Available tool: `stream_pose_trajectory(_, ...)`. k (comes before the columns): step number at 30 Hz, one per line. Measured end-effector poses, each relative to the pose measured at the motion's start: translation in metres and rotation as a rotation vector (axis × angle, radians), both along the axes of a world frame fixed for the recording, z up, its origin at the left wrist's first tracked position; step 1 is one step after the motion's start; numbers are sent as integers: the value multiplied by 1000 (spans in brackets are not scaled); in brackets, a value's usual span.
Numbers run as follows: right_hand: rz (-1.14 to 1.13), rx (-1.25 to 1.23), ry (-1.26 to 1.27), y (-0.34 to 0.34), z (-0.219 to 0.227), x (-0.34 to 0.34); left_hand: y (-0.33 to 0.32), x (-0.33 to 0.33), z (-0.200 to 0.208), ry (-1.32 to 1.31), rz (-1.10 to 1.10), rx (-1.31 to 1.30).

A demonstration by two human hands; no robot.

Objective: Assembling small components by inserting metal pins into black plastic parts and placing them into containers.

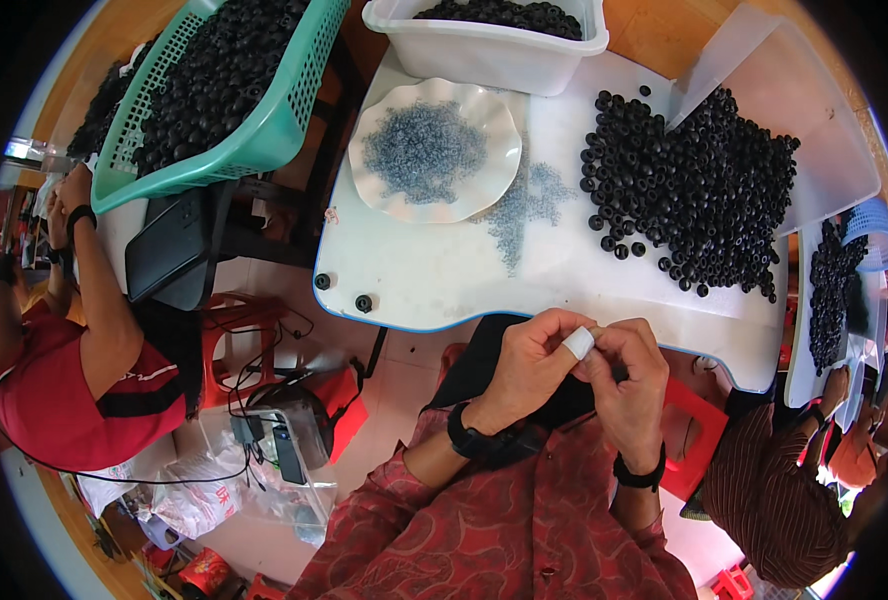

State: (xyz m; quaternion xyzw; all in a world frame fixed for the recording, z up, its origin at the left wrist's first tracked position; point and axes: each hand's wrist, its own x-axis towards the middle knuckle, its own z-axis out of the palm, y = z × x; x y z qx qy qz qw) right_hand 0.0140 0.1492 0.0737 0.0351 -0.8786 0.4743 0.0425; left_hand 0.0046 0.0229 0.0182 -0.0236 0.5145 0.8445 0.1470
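Note:
My left hand (531, 365) and my right hand (628, 378) meet just off the table's near edge, fingers pinched together. A white wrap (579, 343), like tape or a finger cover, sits around a digit that appears to be my left thumb. Whatever lies between the fingertips is too small or hidden to make out. Beyond the right hand spreads a heap of black ring-shaped pieces (689, 180) with holes in them. Farther left, a wavy-rimmed white plate (509, 150) carries a pile of tiny clear, bluish-grey pieces (424, 150); more of these are scattered beside it.
The white table (414, 285) has a curved blue edge with two loose black pieces (364, 303) near it. A white tub (484, 60), a green basket (224, 160) and a tipped clear bin (814, 130) stand around. Co-workers sit left (84, 390) and right (774, 500); cables (254, 420) hang lower left.

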Motion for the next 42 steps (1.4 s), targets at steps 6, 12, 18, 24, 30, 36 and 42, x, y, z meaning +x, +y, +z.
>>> stream_pose_trajectory(6, -53, 17, 21, -6, -1, 2, -2, -1, 0, 82, -32, -89)
stream_pose_trajectory(12, -66, 11, 33, -3, -6, 2, -1, -1, -1, 195, 6, -165)
stream_pose_trajectory(18, -88, -34, 34, -3, -9, 1, -2, -2, -2, 209, -1, -178)
stream_pose_trajectory(24, -58, -306, 25, -10, -4, 3, -8, -3, -8, 34, -3, 180)
stream_pose_trajectory(30, -35, -411, 97, -24, -8, 6, -16, -9, -4, -113, 12, 468)
stream_pose_trajectory(36, -8, -230, 30, -23, -14, 7, -19, -9, -5, -97, 20, 519)
stream_pose_trajectory(42, -13, -260, -144, -32, -11, 4, -19, -5, -2, -136, -66, 593)
